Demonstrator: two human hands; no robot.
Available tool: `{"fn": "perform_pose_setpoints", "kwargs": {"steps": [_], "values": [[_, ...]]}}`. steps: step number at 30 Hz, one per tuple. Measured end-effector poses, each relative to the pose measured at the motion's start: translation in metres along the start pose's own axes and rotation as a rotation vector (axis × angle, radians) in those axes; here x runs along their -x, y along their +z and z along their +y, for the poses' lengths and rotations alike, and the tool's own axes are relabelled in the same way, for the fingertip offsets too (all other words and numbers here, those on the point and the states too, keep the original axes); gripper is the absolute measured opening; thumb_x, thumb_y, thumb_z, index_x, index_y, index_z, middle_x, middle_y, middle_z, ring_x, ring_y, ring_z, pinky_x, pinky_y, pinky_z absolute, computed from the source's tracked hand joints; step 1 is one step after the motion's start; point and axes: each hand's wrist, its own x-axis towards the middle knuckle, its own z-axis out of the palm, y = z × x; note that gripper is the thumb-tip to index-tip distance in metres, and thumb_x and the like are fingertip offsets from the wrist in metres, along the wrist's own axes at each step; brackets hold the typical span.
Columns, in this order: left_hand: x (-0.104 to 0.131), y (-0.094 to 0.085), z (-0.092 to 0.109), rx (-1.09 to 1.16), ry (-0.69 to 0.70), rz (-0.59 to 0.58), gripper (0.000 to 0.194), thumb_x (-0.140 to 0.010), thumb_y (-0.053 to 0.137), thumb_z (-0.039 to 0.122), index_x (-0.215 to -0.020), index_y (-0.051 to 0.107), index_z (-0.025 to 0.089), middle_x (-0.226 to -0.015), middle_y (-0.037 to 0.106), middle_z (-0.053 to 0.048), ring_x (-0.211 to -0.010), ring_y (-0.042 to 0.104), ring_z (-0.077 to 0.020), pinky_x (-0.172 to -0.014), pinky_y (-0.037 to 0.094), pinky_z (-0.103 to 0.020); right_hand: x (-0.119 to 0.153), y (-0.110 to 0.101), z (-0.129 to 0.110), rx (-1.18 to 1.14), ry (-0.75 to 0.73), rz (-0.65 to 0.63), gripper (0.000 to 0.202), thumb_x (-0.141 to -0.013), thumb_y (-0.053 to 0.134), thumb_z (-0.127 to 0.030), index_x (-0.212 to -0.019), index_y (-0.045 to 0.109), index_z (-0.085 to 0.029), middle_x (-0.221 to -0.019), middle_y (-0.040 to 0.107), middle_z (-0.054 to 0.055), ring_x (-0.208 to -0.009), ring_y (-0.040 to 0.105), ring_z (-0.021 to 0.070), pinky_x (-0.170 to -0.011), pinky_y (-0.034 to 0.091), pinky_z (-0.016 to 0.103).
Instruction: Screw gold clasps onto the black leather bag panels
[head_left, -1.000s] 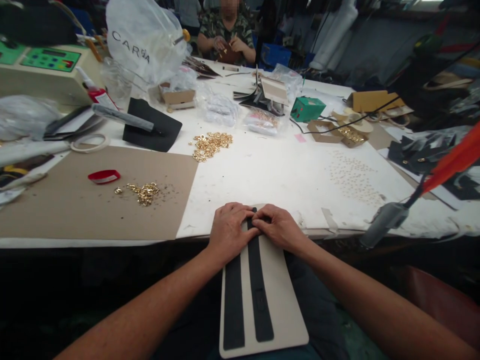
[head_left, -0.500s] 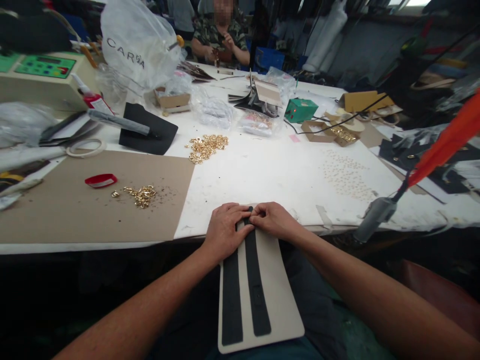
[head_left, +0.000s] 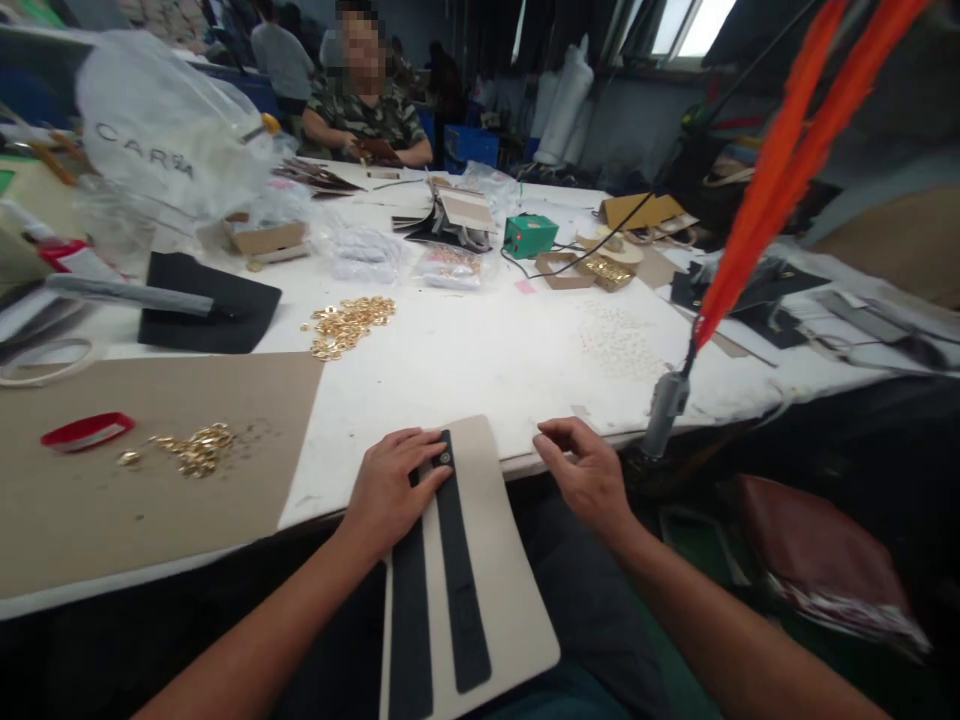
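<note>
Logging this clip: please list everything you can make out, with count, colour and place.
Panel: 1, beige, from table edge to lap
Strips: 2, black, on the panel
Table: 1, white, centre
Sheet: 1, brown, table's left
Gold heaps: 3, gold, on sheet, tabletop and in a carton
Red band: 1, red, on the sheet
Handled tool: 1, grey, over a black piece
Lettered bag: 1, whitish, far left
Box: 1, green, far side
Hanging tool: 1, grey, right, below orange streamers
Bundle: 1, maroon, lower right
Co-worker: 1, camouflage shirt, far side
Background clutter: count unclear
Left hand: 1, bare, on panel
Right hand: 1, bare, apart from panel
</note>
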Motion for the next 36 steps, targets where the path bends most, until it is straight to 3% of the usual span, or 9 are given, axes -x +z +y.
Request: {"fn": "perform_pose_setpoints", "kwargs": {"steps": [5, 7, 10, 14, 19, 23, 27, 31, 36], "values": [[-0.004, 0.007, -0.013, -0.044, 0.090, 0.044, 0.029, -0.093, 0.070, 0.043, -0.115, 0.079, 0.027, -0.126, 0.078, -0.005, -0.123, 0.067, -0.0339, -0.107, 0.054, -0.058, 0.016, -0.090, 0.060, 0.189, 0.186, 0.528, 0.048, -0.085, 0.076, -0.055, -0.114, 0.067, -0.018, -0.105, 0.072, 0.009, -0.088, 0.068, 0.0232, -0.083, 0.055, 0.037], [-0.005, 0.008, -0.013, -0.049, 0.094, 0.051, 0.028, -0.094, 0.069, 0.044, -0.114, 0.080, 0.027, -0.125, 0.079, -0.004, -0.122, 0.067, -0.0339, -0.107, 0.054, -0.058, 0.010, -0.114, 0.085, 0.213, 0.265, 0.618, 0.067, -0.078, 0.079, -0.061, -0.126, 0.064, -0.016, -0.121, 0.069, 0.014, -0.102, 0.069, 0.0272, -0.091, 0.056, 0.040], [-0.003, 0.005, -0.010, -0.053, 0.070, 0.021, 0.028, -0.093, 0.071, 0.045, -0.115, 0.080, 0.028, -0.126, 0.079, -0.003, -0.123, 0.067, -0.0323, -0.108, 0.053, -0.056, -0.012, -0.129, 0.111, 0.303, 0.357, 0.482, 0.080, -0.072, 0.079, -0.067, -0.130, 0.063, -0.014, -0.122, 0.070, 0.017, -0.107, 0.068, 0.0319, -0.097, 0.054, 0.045], [-0.001, 0.000, -0.005, -0.067, 0.023, -0.046, 0.028, -0.094, 0.074, 0.043, -0.118, 0.079, 0.030, -0.131, 0.077, 0.000, -0.128, 0.065, -0.0298, -0.111, 0.051, -0.053, -0.042, -0.124, 0.120, 0.538, 0.448, 0.289, 0.058, -0.071, 0.074, -0.066, -0.097, 0.073, -0.014, -0.090, 0.073, 0.016, -0.098, 0.068, 0.0398, -0.095, 0.050, 0.054], [0.002, -0.001, -0.002, -0.068, -0.010, -0.051, 0.029, -0.091, 0.079, 0.038, -0.118, 0.079, 0.028, -0.133, 0.076, 0.001, -0.129, 0.063, -0.0289, -0.111, 0.049, -0.052, -0.043, -0.087, 0.072, 0.206, 0.416, 0.258, 0.044, -0.075, 0.079, -0.059, -0.082, 0.071, -0.017, -0.074, 0.070, 0.010, -0.086, 0.069, 0.0339, -0.085, 0.055, 0.047], [0.003, -0.001, 0.000, -0.057, -0.029, -0.038, 0.027, -0.089, 0.081, 0.037, -0.114, 0.079, 0.029, -0.132, 0.076, 0.000, -0.129, 0.063, -0.0301, -0.109, 0.047, -0.053, -0.035, -0.019, -0.007, -0.528, 0.250, 0.127, 0.046, -0.077, 0.086, -0.055, -0.098, 0.063, -0.022, -0.071, 0.060, -0.004, -0.061, 0.062, 0.0174, -0.072, 0.060, 0.039], [0.003, -0.001, 0.002, -0.041, -0.041, -0.034, 0.028, -0.089, 0.081, 0.039, -0.114, 0.079, 0.029, -0.132, 0.076, -0.001, -0.129, 0.063, -0.0307, -0.108, 0.046, -0.054, -0.041, 0.054, -0.068, -0.784, 0.154, 0.011, 0.041, -0.077, 0.090, -0.045, -0.093, 0.058, -0.023, -0.064, 0.053, -0.008, -0.052, 0.055, 0.0112, -0.057, 0.053, 0.027], [0.004, -0.002, 0.002, -0.019, -0.045, -0.035, 0.028, -0.089, 0.081, 0.040, -0.115, 0.078, 0.029, -0.131, 0.077, -0.001, -0.130, 0.062, -0.0298, -0.108, 0.045, -0.052, -0.046, 0.097, -0.079, -0.677, 0.055, -0.036, 0.034, -0.084, 0.086, -0.041, -0.092, 0.058, -0.023, -0.059, 0.053, -0.008, -0.050, 0.056, 0.0128, -0.051, 0.051, 0.026], [0.005, -0.001, 0.000, 0.009, -0.039, -0.031, 0.027, -0.091, 0.078, 0.041, -0.115, 0.077, 0.029, -0.131, 0.076, -0.001, -0.130, 0.061, -0.0285, -0.109, 0.045, -0.050, -0.044, 0.116, -0.069, -0.574, -0.017, -0.068, 0.030, -0.089, 0.080, -0.044, -0.087, 0.059, -0.022, -0.064, 0.056, -0.006, -0.053, 0.058, 0.0135, -0.052, 0.051, 0.027]]}}
